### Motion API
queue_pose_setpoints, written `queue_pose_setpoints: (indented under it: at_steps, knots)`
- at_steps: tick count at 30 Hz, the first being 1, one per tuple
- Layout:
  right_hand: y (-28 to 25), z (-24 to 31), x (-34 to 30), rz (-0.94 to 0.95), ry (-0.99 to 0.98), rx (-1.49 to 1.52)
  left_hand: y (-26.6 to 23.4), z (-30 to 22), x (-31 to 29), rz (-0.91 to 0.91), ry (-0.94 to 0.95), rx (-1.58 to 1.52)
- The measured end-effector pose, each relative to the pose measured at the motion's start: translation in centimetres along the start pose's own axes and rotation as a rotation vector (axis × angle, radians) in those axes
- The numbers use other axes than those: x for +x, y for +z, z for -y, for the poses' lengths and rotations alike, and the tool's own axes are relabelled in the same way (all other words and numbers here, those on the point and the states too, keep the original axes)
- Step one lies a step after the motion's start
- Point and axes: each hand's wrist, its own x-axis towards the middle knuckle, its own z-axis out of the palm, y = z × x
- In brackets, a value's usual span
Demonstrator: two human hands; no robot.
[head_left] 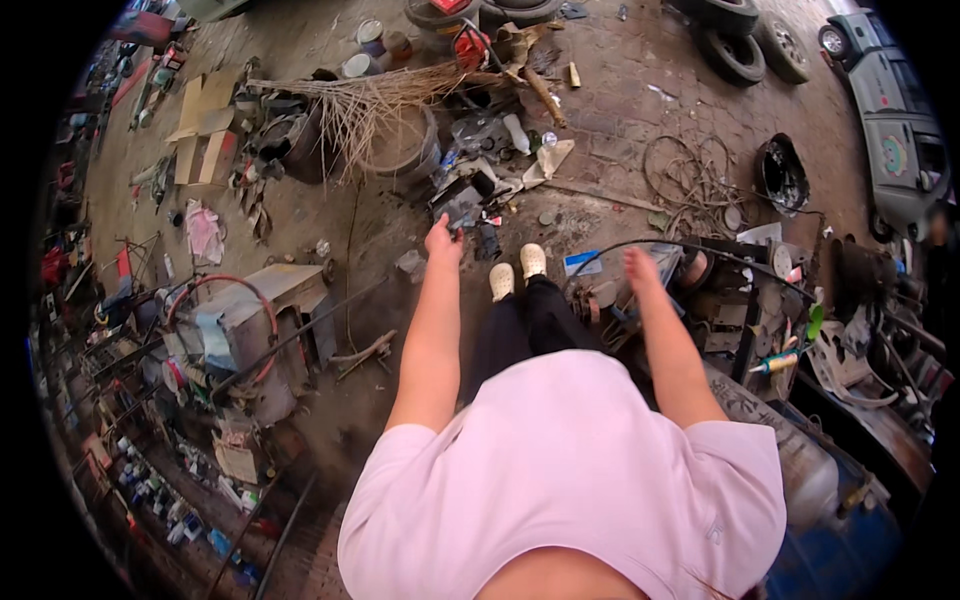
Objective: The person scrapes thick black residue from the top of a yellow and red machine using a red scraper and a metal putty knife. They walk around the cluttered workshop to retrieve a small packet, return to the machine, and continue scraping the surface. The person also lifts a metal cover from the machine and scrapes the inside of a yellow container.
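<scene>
Reaching forward, my left hand [443, 240] has its thumb and forefinger around the near edge of a flat dark grey piece [463, 207]. What the piece is I cannot make out, as it blends with the dark scrap behind it. My right hand [640, 268] is held out on the other side of my shoes [518, 270], slightly blurred, with its fingers extended and nothing visible in it. A black hose [700, 245] curves past the fingertips; whether they touch it I cannot tell. A blue-and-white packet [582, 263] lies left of that hand.
Ahead, a twig broom [390, 105] lies across a large bucket [412, 160] amid scrap. Coiled wire [690, 175] and old tyres [730, 55] are on the right, near a grey vehicle [895, 140]. A worn metal box [250, 320] stands left; a sealant tube [775, 362] lies right.
</scene>
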Motion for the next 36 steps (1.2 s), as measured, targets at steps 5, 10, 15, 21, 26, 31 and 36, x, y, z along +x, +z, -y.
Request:
queue_pose_setpoints:
  at_steps: [5, 10, 15, 21, 26, 31, 36]
  knots:
    - [-10.3, 1.1, -2.2, -0.259, -0.023, 0.336, 0.3, 0.2, 1.3, 0.006, 0.036, 0.000]
    - [-15.0, 0.5, -4.8, -0.397, 0.090, 0.500, 3.0, 1.7, 0.9, -0.030, 0.013, 0.036]
    - [-17.6, 1.4, -1.7, -0.476, 0.237, 0.539, 6.5, 2.9, 2.7, -0.022, -0.007, -0.011]
    - [-20.1, 9.0, 7.9, -0.402, 0.381, 0.502, 13.9, 4.5, 3.5, 0.019, 0.019, -0.117]
    - [-20.8, 23.9, 16.1, -0.327, 0.212, 0.541, 24.3, 5.2, 1.1, 0.003, -0.095, -0.163]
    - [-19.3, 40.2, 23.9, -0.180, -0.005, 0.480, 35.4, 6.0, 1.1, 0.064, 0.080, -0.192]
    - [-16.9, 53.5, 31.2, -0.096, -0.056, 0.458, 45.6, 6.7, 2.9, 0.068, 0.055, -0.196]
